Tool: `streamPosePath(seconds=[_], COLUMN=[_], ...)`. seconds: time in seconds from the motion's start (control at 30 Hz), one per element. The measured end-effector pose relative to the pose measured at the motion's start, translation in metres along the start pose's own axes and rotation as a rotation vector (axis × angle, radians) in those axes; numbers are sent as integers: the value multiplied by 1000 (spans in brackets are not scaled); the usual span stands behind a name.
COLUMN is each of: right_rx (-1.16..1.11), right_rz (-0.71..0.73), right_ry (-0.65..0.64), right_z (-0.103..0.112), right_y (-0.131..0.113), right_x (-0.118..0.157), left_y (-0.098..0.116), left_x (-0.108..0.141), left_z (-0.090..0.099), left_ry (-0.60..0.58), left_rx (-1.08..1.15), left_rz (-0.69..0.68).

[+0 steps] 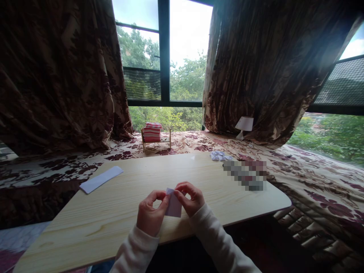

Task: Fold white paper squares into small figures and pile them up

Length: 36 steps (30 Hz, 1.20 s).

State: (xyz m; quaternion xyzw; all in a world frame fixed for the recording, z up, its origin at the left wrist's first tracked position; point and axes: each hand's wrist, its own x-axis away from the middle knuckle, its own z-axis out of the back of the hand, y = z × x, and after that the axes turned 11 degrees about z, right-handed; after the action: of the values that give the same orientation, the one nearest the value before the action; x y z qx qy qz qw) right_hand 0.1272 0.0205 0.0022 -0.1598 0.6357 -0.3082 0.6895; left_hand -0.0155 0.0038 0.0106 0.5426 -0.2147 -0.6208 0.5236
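Observation:
A small white paper piece is held up over the near part of the wooden table. My left hand pinches its upper left edge between thumb and forefinger. At the upper right edge, my right hand pinches the same paper, with the fingertips of both hands close together. To the left, a long white paper strip or stack lies flat on the table. Several small folded white papers are piled at the table's far right edge.
A small rack with folded pink and white cloths stands beyond the table on the flowered cover. Farther right is a small white lamp. A blurred-out object lies at the table's right. Curtains frame the windows.

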Motion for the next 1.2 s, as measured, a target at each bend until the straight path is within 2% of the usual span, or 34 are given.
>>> streamPosePath(seconds=[0.23, 0.47, 0.6, 0.9, 1.07, 1.2], right_rx=[-36, -66, -72, -43, -33, -43], right_rz=[-13, -144, -103, -84, -99, -110], right_ry=[23, 75, 24, -5, -4, -21], right_z=[-3, -10, -10, -6, -6, -5], right_y=[2, 9, 9, 0, 0, -1], right_x=[1, 7, 7, 4, 4, 5], left_y=[-1, 3, 4, 1, 4, 4], left_x=[0, 2, 2, 2, 3, 1], left_z=[-1, 0, 1, 0, 0, -1], left_ry=[7, 18, 25, 11, 19, 33], left_rx=[32, 26, 6, 4, 3, 23], left_rz=[-31, -73, -75, -29, -37, 8])
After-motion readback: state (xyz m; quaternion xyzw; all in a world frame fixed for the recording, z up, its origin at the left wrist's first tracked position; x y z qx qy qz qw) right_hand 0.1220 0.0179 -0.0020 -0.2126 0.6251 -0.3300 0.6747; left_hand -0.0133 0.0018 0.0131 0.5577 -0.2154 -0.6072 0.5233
